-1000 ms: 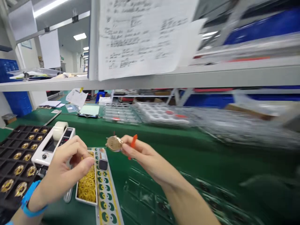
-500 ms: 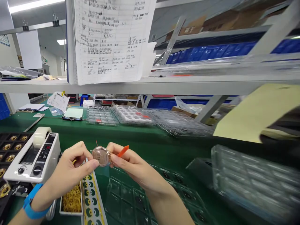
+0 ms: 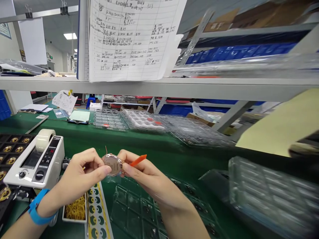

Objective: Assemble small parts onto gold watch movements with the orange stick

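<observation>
A round, shiny rose-gold watch case is held up over the green table, its flat back facing me. My left hand pinches its left edge between thumb and fingertips. On the other side my right hand grips the edge, with an orange strip-like tool poking out between thumb and index finger. One thin reddish piece rises from the top of the case; what it is I cannot make out. The fingertips behind the case are hidden.
At left stands a white tape dispenser beside a black tray of gold parts. Below my hands lie a box of yellow bits, a sticker sheet and a clear compartment tray. Stacked clear trays stand right; a shelf beam crosses ahead.
Both hands, still holding the watch case, appear slightly farther right in view. The camera view has shifted a little, so the hanging papers and shelf sit differently. The grip looks the same.
</observation>
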`<state>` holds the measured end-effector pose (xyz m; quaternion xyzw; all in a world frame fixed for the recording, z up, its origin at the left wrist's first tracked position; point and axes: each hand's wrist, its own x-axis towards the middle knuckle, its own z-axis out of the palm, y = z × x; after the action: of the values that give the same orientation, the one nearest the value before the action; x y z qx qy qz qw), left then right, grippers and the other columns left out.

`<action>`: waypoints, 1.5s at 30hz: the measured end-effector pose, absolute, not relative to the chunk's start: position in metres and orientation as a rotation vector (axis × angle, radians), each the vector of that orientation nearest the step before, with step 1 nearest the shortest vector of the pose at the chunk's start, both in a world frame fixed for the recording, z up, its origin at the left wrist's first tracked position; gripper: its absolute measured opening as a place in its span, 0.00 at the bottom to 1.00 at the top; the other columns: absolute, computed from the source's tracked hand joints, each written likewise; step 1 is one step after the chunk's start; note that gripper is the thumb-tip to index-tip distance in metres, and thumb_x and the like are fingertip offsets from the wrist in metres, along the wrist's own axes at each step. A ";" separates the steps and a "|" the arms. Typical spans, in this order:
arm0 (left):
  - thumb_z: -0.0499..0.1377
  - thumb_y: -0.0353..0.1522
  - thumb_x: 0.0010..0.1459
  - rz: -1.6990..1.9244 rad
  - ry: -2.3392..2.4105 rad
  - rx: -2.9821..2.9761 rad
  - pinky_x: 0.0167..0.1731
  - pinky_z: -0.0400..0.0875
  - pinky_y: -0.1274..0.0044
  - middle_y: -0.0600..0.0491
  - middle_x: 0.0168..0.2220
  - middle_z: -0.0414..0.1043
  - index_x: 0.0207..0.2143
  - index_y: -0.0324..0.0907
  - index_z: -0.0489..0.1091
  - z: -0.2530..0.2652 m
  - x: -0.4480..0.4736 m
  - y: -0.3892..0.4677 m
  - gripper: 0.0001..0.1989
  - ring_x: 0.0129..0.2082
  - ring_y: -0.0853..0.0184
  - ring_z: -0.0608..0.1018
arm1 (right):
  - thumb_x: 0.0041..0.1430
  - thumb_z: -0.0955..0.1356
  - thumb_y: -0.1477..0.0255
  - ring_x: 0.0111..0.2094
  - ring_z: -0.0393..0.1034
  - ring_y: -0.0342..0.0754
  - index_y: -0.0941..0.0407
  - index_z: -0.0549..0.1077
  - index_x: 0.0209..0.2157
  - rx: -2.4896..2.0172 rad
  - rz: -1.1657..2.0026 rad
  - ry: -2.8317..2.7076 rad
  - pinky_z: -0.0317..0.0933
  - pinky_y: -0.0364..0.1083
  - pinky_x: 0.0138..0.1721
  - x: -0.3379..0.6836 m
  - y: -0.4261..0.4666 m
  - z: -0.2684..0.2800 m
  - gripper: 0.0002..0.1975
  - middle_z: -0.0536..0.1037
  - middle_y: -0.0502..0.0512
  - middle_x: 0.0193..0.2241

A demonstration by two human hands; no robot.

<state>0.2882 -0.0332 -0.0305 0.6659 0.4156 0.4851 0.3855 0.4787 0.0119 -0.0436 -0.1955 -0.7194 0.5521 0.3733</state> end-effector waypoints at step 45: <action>0.69 0.33 0.51 1.193 0.930 2.113 0.68 0.32 0.52 0.51 0.65 0.62 0.45 0.49 0.77 -0.038 0.276 -0.022 0.17 0.68 0.51 0.59 | 0.53 0.72 0.48 0.39 0.71 0.52 0.52 0.76 0.41 -0.629 1.672 -1.633 0.68 0.50 0.43 0.453 0.006 -0.063 0.24 0.75 0.58 0.38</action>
<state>0.2763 -0.0216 -0.0383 0.7834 0.3446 0.4423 0.2682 0.4533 0.0058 -0.0625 -0.2430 -0.6313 0.6465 0.3527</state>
